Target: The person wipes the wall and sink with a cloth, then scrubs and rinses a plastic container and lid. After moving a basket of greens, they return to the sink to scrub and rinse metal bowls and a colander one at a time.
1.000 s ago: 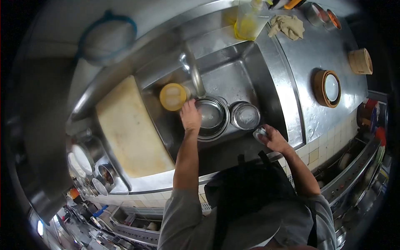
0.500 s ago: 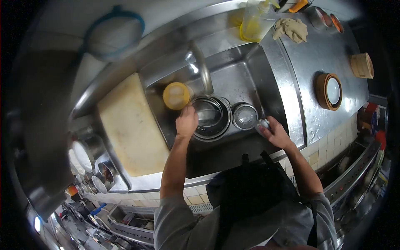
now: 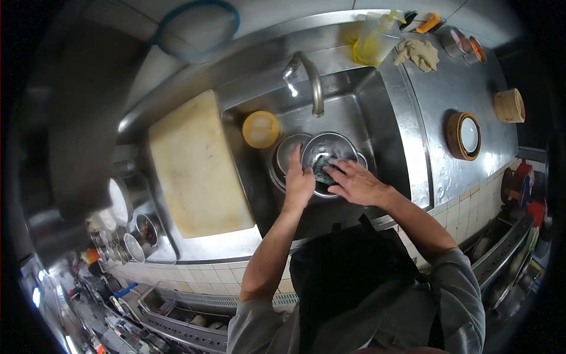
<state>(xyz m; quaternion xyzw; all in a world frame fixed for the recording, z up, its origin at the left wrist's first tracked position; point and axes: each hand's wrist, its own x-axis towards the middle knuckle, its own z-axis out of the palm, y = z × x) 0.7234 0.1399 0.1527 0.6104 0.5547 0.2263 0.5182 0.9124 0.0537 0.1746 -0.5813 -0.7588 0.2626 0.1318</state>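
Note:
Over the sink [image 3: 386,135], a shiny round metal bowl [image 3: 333,141] is tilted with its inside facing me. My left hand [image 3: 299,183] grips the bowl's left rim, thumb toward the inside. My right hand [image 3: 356,182] presses a dark green scouring pad [image 3: 322,170] against the inner wall, its fingers over the pad. Behind and left of the bowl sits another round metal vessel [image 3: 286,147], partly hidden by my left hand. A yellow round tub [image 3: 261,130] holding something whitish rests farther left in the sink.
A curved faucet [image 3: 317,88] rises behind the bowl. Left of the sink lies a pale cutting board [image 3: 194,171]. A soap pump bottle [image 3: 374,44] and a crumpled cloth [image 3: 418,55] are at the back right. Bamboo steamers [image 3: 454,135] stand on the right counter.
Both hands have come together at the bowl, my left moving right and my right moving left. The bowl is now held tilted, and the green pad is against its inside.

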